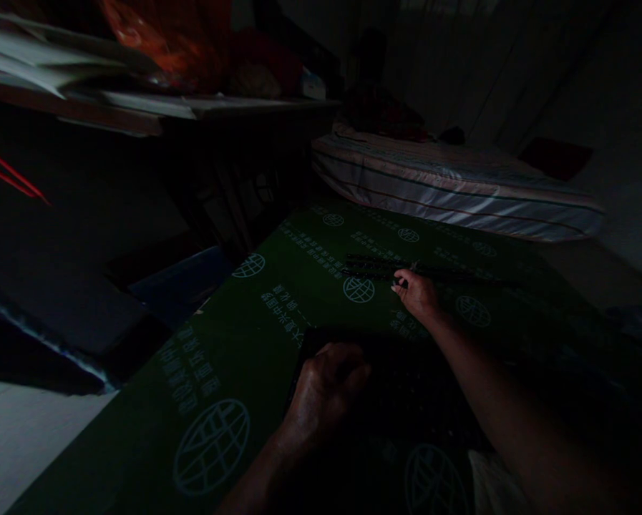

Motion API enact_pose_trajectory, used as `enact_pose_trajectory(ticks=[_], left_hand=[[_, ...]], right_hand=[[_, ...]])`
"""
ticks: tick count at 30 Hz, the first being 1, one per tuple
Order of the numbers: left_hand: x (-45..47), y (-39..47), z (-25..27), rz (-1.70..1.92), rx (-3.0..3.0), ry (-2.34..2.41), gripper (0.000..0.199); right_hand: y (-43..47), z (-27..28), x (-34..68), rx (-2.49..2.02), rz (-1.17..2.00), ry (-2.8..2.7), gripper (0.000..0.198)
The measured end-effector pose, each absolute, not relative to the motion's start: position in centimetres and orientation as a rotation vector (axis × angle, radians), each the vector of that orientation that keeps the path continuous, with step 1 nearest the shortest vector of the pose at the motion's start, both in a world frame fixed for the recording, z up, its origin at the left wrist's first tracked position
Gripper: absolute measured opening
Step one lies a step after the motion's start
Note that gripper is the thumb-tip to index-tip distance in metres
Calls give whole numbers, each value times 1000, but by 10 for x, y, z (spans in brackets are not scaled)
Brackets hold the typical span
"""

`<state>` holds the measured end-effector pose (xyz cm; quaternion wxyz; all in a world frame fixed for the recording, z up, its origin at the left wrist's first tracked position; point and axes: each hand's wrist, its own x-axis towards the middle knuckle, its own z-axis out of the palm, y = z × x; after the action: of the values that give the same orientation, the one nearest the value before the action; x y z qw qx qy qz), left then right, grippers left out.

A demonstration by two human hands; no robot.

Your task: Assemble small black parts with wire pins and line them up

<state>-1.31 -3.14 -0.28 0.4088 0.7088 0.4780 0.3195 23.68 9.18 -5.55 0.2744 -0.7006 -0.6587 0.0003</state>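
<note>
Because the light was so dim, I had to read the things partly by their outlines from my distant post. Thin black strips [371,272] lay on the green board [235,336], just beyond a dark panel [422,386] dotted with faint pale specks. The right hand [416,292] was at the near side of the strips, its thumb and fingertips drawn narrow around a small dark patch; I could not tell whether that was something pinched or only shadow. The left hand [328,379] sat over the panel's far left corner with its fingers curled, and its own back hid whatever they might have held.

I judged the strips light and fairly stiff, since at least 2 of them ran long and nearly straight. Their surface gave me no sure clue about grip, so I allowed for some slipping. Lying so low, they seemed to call for a fingertip pinch across the narrow width, near the middle for balance; an end hold might have let the other end swing. If they were thin plastic, hard bending could have cracked them. The panel looked broader and probably heavier, rigid enough to steady by its edge, with 1 hand on each side for any lift.
</note>
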Motion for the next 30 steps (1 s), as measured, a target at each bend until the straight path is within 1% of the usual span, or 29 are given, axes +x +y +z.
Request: enact_pose_trajectory(ticks=[9, 22, 30], left_hand=[[-14, -31, -5, 822, 1867, 1193, 15], [-13, -32, -2, 817, 1898, 1212, 12], [-13, -30, -5, 816, 1917, 1196, 14]], right_hand=[[97, -56, 237, -1900, -9, -1775, 23], [97, -59, 240, -1834, -10, -1751, 22], [98, -59, 239, -1800, 23, -1739, 20]])
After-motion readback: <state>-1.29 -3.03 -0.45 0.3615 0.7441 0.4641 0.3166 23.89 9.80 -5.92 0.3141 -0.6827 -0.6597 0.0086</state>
